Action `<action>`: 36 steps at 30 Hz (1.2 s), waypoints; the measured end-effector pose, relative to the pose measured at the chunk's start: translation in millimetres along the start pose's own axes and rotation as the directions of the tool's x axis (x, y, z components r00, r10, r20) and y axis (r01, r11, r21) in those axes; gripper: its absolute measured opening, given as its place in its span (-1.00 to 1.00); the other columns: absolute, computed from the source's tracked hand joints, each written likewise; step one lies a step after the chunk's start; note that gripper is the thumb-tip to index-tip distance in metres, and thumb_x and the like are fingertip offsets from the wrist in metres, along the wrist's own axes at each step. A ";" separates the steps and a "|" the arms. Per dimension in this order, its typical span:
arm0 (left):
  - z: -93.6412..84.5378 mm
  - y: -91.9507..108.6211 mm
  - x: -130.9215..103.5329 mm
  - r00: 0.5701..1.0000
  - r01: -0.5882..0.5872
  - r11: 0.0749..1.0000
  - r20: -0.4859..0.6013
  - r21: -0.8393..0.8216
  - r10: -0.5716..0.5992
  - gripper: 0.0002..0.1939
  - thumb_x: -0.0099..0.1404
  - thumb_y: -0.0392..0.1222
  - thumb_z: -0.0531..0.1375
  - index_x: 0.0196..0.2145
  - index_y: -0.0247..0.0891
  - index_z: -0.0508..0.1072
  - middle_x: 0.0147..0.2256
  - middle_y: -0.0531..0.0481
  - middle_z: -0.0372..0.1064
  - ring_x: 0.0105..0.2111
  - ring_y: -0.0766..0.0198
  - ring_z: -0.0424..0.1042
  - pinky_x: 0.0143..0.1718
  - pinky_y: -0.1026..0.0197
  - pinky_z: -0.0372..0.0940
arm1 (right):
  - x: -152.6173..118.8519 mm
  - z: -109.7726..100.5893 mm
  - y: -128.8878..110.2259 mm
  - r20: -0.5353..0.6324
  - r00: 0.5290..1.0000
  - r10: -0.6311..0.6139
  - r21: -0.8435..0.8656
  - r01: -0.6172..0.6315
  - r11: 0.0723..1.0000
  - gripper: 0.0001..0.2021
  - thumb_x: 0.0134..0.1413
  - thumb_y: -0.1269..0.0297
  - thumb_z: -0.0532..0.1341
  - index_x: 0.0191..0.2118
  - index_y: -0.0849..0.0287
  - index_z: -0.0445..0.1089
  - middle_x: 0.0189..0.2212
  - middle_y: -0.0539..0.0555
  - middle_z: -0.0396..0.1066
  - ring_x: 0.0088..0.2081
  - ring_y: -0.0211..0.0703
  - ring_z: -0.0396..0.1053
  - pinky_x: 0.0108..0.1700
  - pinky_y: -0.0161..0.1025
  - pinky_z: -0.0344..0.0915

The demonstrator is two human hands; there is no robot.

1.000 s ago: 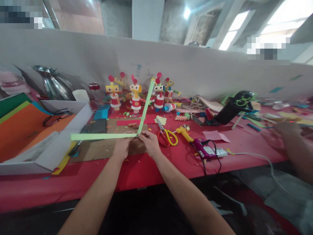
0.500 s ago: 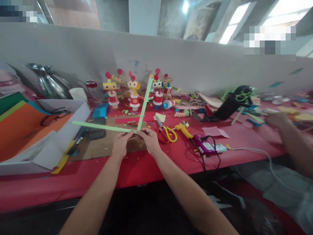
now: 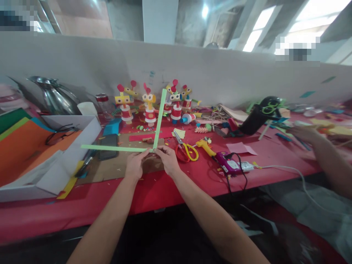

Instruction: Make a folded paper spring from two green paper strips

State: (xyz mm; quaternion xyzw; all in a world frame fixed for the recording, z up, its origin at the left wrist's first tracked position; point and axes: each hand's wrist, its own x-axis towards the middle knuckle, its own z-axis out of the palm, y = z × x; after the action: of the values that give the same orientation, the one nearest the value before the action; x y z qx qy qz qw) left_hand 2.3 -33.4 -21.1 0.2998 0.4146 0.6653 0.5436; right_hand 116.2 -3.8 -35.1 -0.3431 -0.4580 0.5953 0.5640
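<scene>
Two light green paper strips point(image 3: 115, 148) meet at a corner between my hands, one lying out to the left and the other pointing up and away. My left hand point(image 3: 135, 163) pinches them at the corner from the left. From the other side my right hand point(image 3: 167, 158) presses the same corner with thumb and fingers. Fingertips hide the exact joint. Below the strips lies a brown cardboard sheet point(image 3: 110, 170), with a striped folded paper spring point(image 3: 148, 140) just beyond my fingers. Scissors point(image 3: 185, 147) with red and yellow handles rest right of my right hand.
Several paper figures point(image 3: 150, 106) stand along the wall. A yellow glue gun point(image 3: 206, 147) and purple corded device point(image 3: 229, 163) lie to the right. At left are a white box point(image 3: 52, 179) and a phone point(image 3: 108, 146). Another person's hand point(image 3: 305, 134) works at far right.
The left-pointing strip has swung to nearly level, and the upright one leans slightly further left. Both my hands keep their pinch. The other person's hand has shifted left.
</scene>
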 end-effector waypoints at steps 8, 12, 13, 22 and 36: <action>-7.7 -6.3 7.1 0.993 -0.094 0.991 0.077 0.092 0.087 -0.75 -0.15 -0.17 0.38 -0.42 -0.22 0.54 -0.48 -0.03 0.51 -0.33 0.10 0.49 -0.29 0.13 0.35 | -1.9 0.2 -5.9 0.044 0.999 0.022 0.053 -0.024 0.998 -0.85 -0.20 0.23 0.32 -0.48 0.19 0.44 -0.61 -0.04 0.42 -0.53 -0.29 0.35 -0.40 -0.32 0.31; -6.9 -4.1 5.6 0.999 -0.044 0.997 0.033 0.070 0.042 -0.74 -0.21 -0.23 0.39 -0.48 -0.27 0.51 -0.56 0.02 0.46 -0.44 0.18 0.47 -0.34 0.16 0.32 | -2.5 -0.8 -5.8 0.062 0.997 0.050 0.048 -0.053 0.997 -0.85 -0.24 0.24 0.34 -0.50 0.20 0.45 -0.61 -0.05 0.42 -0.57 -0.33 0.31 -0.44 -0.35 0.27; -7.0 -3.8 5.5 0.999 -0.039 0.998 0.030 0.059 0.037 -0.73 -0.24 -0.24 0.40 -0.50 -0.28 0.49 -0.57 0.03 0.45 -0.47 0.20 0.46 -0.35 0.17 0.32 | -2.6 -1.0 -5.4 0.069 0.996 0.056 0.043 -0.059 0.997 -0.85 -0.23 0.24 0.34 -0.50 0.20 0.45 -0.62 -0.05 0.41 -0.57 -0.33 0.31 -0.44 -0.35 0.26; -15.0 -8.0 11.7 0.998 0.017 0.998 0.053 0.068 -0.021 -0.65 -0.26 -0.22 0.44 -0.46 -0.31 0.47 -0.53 0.03 0.46 -0.51 0.31 0.43 -0.39 0.26 0.29 | -3.1 -1.6 -3.2 0.063 0.995 0.083 0.022 -0.085 0.996 -0.78 -0.29 0.17 0.38 -0.48 0.20 0.49 -0.61 -0.02 0.43 -0.57 -0.27 0.32 -0.47 -0.31 0.25; -11.1 -7.3 12.7 0.991 -0.128 0.986 -0.035 0.103 0.132 -0.67 -0.20 -0.22 0.42 -0.41 -0.32 0.49 -0.50 0.05 0.43 -0.47 0.38 0.37 -0.35 0.31 0.23 | -5.4 4.2 0.4 0.110 0.993 -0.044 0.063 0.037 0.997 -0.75 -0.28 0.32 0.38 -0.33 0.15 0.51 -0.43 -0.01 0.52 -0.37 -0.20 0.43 -0.21 -0.24 0.34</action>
State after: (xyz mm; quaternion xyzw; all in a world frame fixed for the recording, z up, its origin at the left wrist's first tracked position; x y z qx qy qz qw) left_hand -6.6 -23.1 -33.5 0.3394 0.4385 0.6837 0.4744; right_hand 112.9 -9.7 -34.6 -0.2824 -0.4773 0.6156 0.5598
